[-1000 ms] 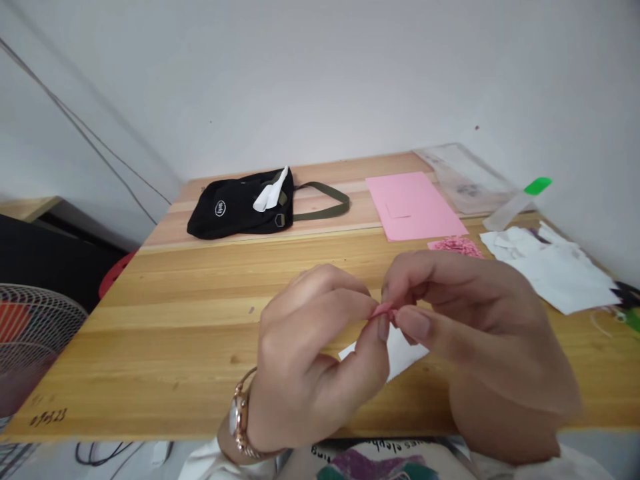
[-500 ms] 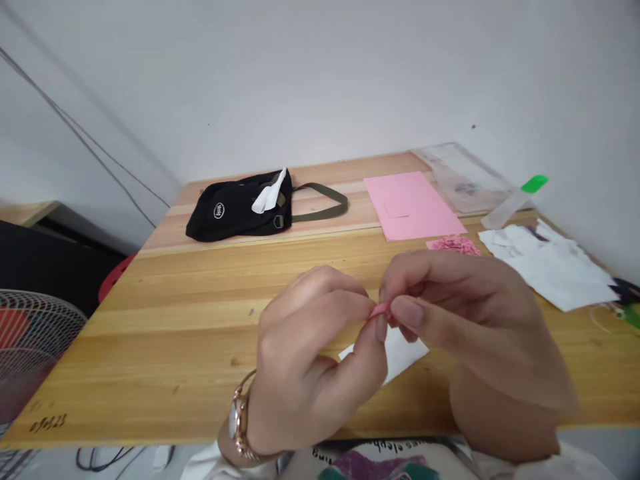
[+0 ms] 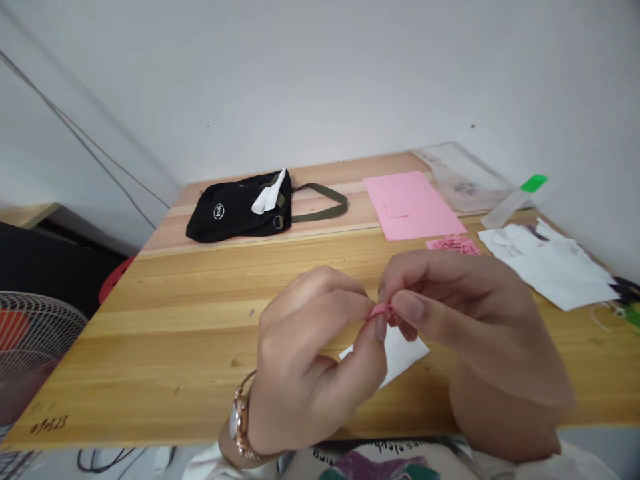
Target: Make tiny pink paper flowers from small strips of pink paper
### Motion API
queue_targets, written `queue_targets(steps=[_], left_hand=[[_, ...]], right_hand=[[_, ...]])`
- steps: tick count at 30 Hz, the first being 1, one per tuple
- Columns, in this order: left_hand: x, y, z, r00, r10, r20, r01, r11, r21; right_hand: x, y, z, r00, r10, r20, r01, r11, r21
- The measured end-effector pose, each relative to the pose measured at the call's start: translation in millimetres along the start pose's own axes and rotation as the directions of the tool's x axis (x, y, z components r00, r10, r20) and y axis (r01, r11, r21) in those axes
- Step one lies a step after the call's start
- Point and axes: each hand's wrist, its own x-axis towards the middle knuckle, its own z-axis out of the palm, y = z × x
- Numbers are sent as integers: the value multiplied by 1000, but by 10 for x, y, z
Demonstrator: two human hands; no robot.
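Note:
A small pink paper strip [image 3: 382, 310] is pinched between my two hands above the table. My left hand [image 3: 315, 353] closes thumb and forefinger on its left end. At the other end, the fingertips and thumb of my right hand [image 3: 465, 320] hold it, hiding part of the strip. Below the hands lies a white piece of paper [image 3: 403, 357], partly covered by them. Behind my right hand sits a pile of pink shreds [image 3: 456, 245], with pink paper sheets [image 3: 413, 203] farther back.
A black bag [image 3: 235, 210] with a green strap lies at the back left. At the right are a clear plastic sleeve [image 3: 465, 180], a green-capped bottle [image 3: 515, 200] and crumpled white paper [image 3: 555, 267]. A fan [image 3: 40, 347] stands beyond the table's left edge.
My right fingertips have shifted slightly on the pink paper strip, and a bit more of its right end shows. The left hand has hardly moved.

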Motion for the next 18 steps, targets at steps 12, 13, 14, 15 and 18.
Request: queue_targets(steps=[12,13,14,15,18], left_hand=[[5,-3,1,1000,4,-3,-4,1000,11],[5,-3,2,1000,2,-6,-2,1000,8],[4,-2,2,1000,1,-9,-1,1000,2],[3,-2,3,1000,-2,-12,2,1000,-5],[2,-1,4,1000,-3,-16,3,1000,-21]], right_hand=[[8,3,-3,1000,-2,5,2,1000,0],[9,3,-3,1000,-5,0,5,1000,0],[9,3,-3,1000,-8,-3,8,1000,0],[9,3,-3,1000,-14,-4,14,1000,2],[5,4,-4,1000,-28,-9,28,1000,1]])
